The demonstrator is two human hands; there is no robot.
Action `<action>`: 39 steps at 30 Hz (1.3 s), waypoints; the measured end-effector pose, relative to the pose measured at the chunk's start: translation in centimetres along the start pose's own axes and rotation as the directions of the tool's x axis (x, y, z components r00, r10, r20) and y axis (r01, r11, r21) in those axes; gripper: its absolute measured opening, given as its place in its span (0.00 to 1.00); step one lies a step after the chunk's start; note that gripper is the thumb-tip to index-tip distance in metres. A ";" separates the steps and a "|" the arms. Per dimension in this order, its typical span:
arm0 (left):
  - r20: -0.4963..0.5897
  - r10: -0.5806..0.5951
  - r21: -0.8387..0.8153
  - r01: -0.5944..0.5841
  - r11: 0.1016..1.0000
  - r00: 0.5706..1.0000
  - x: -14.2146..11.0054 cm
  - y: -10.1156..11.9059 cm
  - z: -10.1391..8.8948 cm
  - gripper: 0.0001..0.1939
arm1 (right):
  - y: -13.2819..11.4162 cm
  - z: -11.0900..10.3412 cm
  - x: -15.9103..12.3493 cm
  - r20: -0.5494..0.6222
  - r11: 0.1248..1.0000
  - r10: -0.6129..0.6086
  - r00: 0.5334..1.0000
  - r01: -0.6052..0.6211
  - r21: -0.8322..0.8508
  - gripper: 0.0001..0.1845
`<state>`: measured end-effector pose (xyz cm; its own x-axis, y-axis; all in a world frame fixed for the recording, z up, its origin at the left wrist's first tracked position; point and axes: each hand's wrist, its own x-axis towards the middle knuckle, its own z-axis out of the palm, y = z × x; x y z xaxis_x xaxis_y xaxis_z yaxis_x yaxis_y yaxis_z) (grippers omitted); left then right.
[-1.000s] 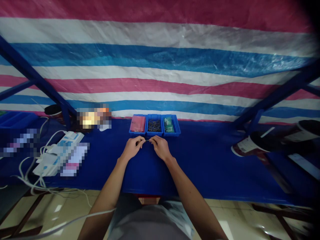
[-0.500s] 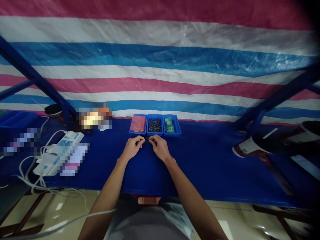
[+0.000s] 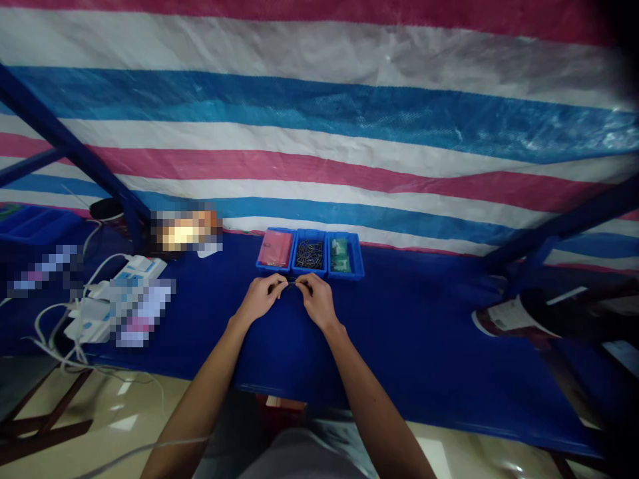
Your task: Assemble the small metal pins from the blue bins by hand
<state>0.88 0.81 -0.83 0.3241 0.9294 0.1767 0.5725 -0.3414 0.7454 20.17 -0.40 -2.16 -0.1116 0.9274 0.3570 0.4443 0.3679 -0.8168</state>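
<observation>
Blue tabletop (image 3: 409, 346), centre of the frame: your left hand (image 3: 260, 297) and right hand (image 3: 319, 299) face each other, just below a row of three trays. The fingers of each hand are drawn together in a pinch, with a narrow gap between the hands; a thin piece (image 3: 291, 284), too small to identify, appears to span that gap. Above your fingertips, the left tray (image 3: 272, 270) contains pink packets (image 3: 277, 247), the middle tray (image 3: 310, 271) slender dark pieces (image 3: 309, 254), and the right tray (image 3: 355, 256) green packets (image 3: 340, 256). You seem to be at a step of fine two-handed handling, not of picking from a tray. Your next move probably calls for small fingertip adjustments, both pinches kept level and light.
</observation>
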 end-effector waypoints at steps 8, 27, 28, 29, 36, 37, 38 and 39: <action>-0.013 -0.039 -0.004 0.039 0.999 0.999 0.1 0.4 -0.1 0.13 | -0.4 -0.2 0.0 0.020 1.000 0.010 1.000 -0.011 0.022 0.09; -0.009 -0.004 -0.058 0.004 0.998 1.000 0.0 0.1 -0.4 0.14 | -0.6 -0.2 -0.2 0.035 0.997 -0.022 0.999 0.024 -0.079 0.10; -0.008 -0.003 -0.057 0.003 0.998 1.000 0.0 0.1 -0.3 0.14 | -0.7 -0.2 -0.3 0.034 0.996 -0.024 0.999 0.026 -0.081 0.10; -0.009 -0.002 -0.055 0.001 0.998 1.000 0.0 0.1 -0.3 0.14 | -0.7 -0.2 -0.3 0.035 0.996 -0.026 0.999 0.028 -0.083 0.10; -0.027 0.015 -0.035 -0.016 0.999 1.000 -0.2 0.1 -0.3 0.15 | -0.5 0.0 -0.5 0.034 0.995 -0.041 0.999 0.044 -0.093 0.09; -0.028 0.016 -0.032 -0.017 0.999 0.999 -0.2 0.1 -0.3 0.15 | -0.5 0.0 -0.5 0.035 0.994 -0.042 0.999 0.045 -0.094 0.09; -0.029 0.016 -0.030 -0.017 0.999 0.999 -0.2 0.2 -0.3 0.15 | -0.5 0.0 -0.5 0.037 0.994 -0.043 0.998 0.046 -0.098 0.08; -0.032 0.015 -0.029 -0.016 0.999 0.999 -0.2 0.2 -0.3 0.15 | -0.4 0.0 -0.6 0.040 0.993 -0.044 0.998 0.048 -0.104 0.07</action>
<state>0.72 0.58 -0.50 0.3083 0.9281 0.2088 0.5451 -0.3522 0.7608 20.03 -1.08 -2.01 -0.1662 0.9122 0.3747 0.5282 0.4032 -0.7473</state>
